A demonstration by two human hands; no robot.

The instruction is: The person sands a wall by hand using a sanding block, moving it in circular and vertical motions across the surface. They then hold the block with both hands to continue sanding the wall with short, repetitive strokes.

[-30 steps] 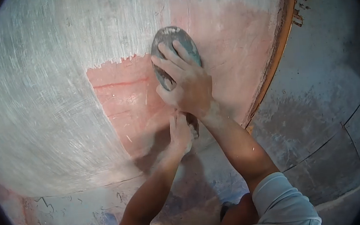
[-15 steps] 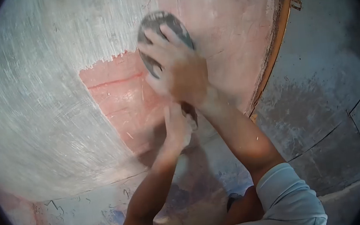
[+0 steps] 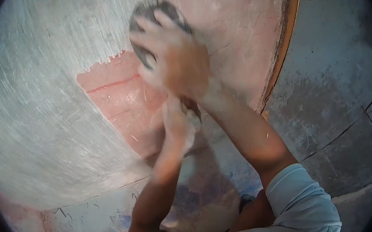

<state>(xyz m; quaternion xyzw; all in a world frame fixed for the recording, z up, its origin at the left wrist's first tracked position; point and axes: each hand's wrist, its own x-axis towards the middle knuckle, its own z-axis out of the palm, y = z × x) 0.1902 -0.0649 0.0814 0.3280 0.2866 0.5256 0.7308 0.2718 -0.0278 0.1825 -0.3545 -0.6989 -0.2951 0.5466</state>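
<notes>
A round dark tool [image 3: 149, 6] lies against the pale, partly red surface. My right hand [image 3: 177, 55] presses over its upper part, fingers spread across the disc and gripping round it. Below, my left hand [image 3: 180, 122] is closed round the brown handle end [image 3: 190, 104], close under my right wrist. Both hands are somewhat blurred. Beside the disc, on its lower left, is a red patch [image 3: 118, 96] with a jagged upper edge and a darker red line across it.
The scratched whitish surface [image 3: 36, 113] curves away on the left. An orange-brown edge strip [image 3: 284, 51] runs down the right side. Beyond it is a grey, stained floor [image 3: 331, 114] with dark cracks. My legs and shirt show at the bottom.
The tool and both hands have shifted slightly up and to the left over the surface. My grip looks the same.
</notes>
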